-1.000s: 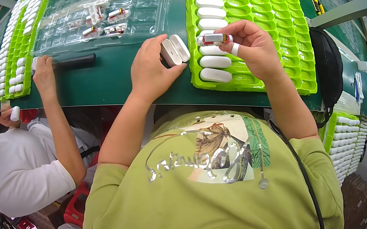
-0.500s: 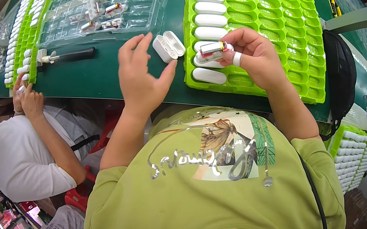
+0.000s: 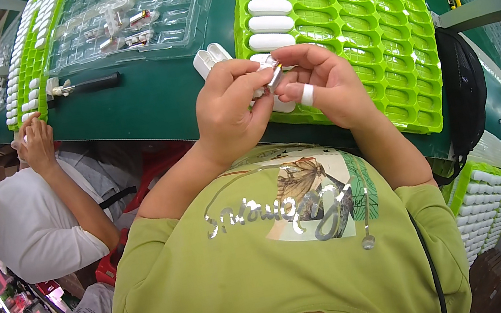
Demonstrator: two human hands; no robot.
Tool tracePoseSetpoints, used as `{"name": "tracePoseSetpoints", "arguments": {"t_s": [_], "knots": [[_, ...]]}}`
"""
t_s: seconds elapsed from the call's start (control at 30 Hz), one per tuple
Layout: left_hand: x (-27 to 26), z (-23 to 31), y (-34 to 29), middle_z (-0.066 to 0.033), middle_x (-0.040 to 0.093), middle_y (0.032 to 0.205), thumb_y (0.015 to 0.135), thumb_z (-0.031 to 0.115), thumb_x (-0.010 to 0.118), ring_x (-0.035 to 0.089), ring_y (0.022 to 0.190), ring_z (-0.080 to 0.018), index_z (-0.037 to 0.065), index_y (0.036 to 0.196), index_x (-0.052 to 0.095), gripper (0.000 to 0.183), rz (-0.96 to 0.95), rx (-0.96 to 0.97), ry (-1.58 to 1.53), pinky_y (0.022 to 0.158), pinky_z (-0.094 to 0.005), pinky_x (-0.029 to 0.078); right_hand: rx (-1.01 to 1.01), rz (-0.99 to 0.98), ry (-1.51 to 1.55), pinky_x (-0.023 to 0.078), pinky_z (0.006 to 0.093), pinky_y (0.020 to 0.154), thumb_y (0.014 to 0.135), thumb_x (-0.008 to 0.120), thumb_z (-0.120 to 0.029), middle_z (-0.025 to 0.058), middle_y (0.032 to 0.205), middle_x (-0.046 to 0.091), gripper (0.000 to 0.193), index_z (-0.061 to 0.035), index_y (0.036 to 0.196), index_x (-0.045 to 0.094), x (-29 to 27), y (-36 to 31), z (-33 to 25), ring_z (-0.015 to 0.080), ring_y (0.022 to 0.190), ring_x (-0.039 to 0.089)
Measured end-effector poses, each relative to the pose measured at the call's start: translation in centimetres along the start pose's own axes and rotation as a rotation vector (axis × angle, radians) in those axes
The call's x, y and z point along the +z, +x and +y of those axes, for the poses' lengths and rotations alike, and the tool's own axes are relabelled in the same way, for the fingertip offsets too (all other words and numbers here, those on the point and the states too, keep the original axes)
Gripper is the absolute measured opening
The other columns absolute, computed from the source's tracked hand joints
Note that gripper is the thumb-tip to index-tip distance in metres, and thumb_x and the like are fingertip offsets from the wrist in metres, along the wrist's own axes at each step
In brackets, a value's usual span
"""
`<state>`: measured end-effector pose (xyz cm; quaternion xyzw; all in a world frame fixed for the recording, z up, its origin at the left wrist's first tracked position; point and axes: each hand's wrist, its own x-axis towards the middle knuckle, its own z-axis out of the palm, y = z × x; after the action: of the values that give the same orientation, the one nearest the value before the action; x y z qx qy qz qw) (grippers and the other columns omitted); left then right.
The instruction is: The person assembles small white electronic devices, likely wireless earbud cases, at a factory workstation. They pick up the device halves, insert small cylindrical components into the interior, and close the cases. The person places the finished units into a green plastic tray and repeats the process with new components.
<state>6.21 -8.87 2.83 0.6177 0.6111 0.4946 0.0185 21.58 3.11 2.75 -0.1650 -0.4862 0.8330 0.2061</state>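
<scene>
Okay, so both hands are busy with one tiny piece, the small electronic module [image 3: 275,78] with a silvery block and a bit of red on it. It's up between the fingertips, over the near left corner of the bright green moulded tray [image 3: 371,41]. The left hand [image 3: 230,108] has its thumb and forefinger in a narrow pinch at the module's left side, and the right hand [image 3: 333,87], the one with a white band [image 3: 307,94] round a finger, is curled in from the other side with thumb and forefinger close together. Hard to say which hand really carries the weight, since the fingers cover a lot of it. Just past the left hand, a white flip-lid case [image 3: 210,61] sits open on the dark green worktop [image 3: 153,100]. White oblong shells [image 3: 270,7] run down the tray's left column, the nearest ones partly behind the hands. Farther back to the left, a clear plastic blister tray [image 3: 185,30] carries several similar modules [image 3: 139,38], with a black-handled tool [image 3: 94,84] lying nearer. Off left, a co-worker in a white top [image 3: 39,214] has hands up by another green tray [image 3: 34,75].
</scene>
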Motion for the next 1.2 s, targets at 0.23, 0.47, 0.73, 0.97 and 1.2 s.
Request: {"name": "tracePoseSetpoints", "arguments": {"t_s": [0.23,0.47,0.73,0.97,1.2], "knots": [[0.5,0.8,-0.5,-0.0144,0.053,0.124,0.082,-0.009,0.067,0.065,0.100,-0.0198,-0.001,0.117,0.061,0.036,-0.095,-0.415,-0.658,0.080,-0.0293,0.057,-0.091,-0.016,-0.341,0.053,0.0278,0.079,0.082,0.072,0.001,0.0060,0.104,0.064,0.054,0.0000,0.132,0.053,-0.5,-0.1,0.4,0.0106,0.085,0.060],[0.4,0.3,-0.1,-0.0089,0.059,0.109,0.088,-0.005,0.065,0.062,0.099,-0.0154,0.000,0.124,0.046,0.040,0.010,-0.679,-0.998,0.085,-0.0295,0.055,-0.318,0.050,-0.516,0.051,0.0308,0.080,0.076,0.077,-0.003,0.0076,0.111,0.065,0.056,-0.0043,0.129,0.057,0.6,-0.2,0.8,0.0154,0.084,0.060],[0.4,0.4,-0.7,-0.0095,0.060,0.103,0.087,-0.005,0.067,0.061,0.097,-0.0142,0.000,0.112,0.048,0.032,0.105,-0.737,-1.090,0.087,-0.0293,0.054,-0.600,0.041,-0.966,0.050,0.0363,0.077,0.075,0.076,-0.004,0.0105,0.095,0.066,0.039,-0.0040,0.112,0.065,0.1,0.1,0.2,0.0270,0.084,0.063],[-0.9,-0.4,-1.0,-0.0094,0.062,0.107,0.086,-0.004,0.068,0.063,0.096,-0.0148,0.000,0.111,0.055,0.028,-0.085,-0.516,-0.581,0.081,-0.0284,0.054,-0.512,-0.023,-0.817,0.052,0.0308,0.071,0.076,0.072,0.002,0.0105,0.092,0.063,0.037,-0.0015,0.113,0.066,-0.1,-0.1,-0.3,0.0217,0.080,0.063],[-1.6,0.7,-0.3,-0.0091,0.070,0.096,0.085,0.001,0.072,0.066,0.081,-0.0130,0.000,0.104,0.071,0.019,-0.154,-0.328,-0.267,0.070,-0.0252,0.052,-0.278,0.016,-0.520,0.053,0.0258,0.073,0.079,0.070,0.002,0.0075,0.094,0.061,0.039,0.0001,0.118,0.063,0.5,-0.5,0.8,0.0138,0.082,0.063]]}}
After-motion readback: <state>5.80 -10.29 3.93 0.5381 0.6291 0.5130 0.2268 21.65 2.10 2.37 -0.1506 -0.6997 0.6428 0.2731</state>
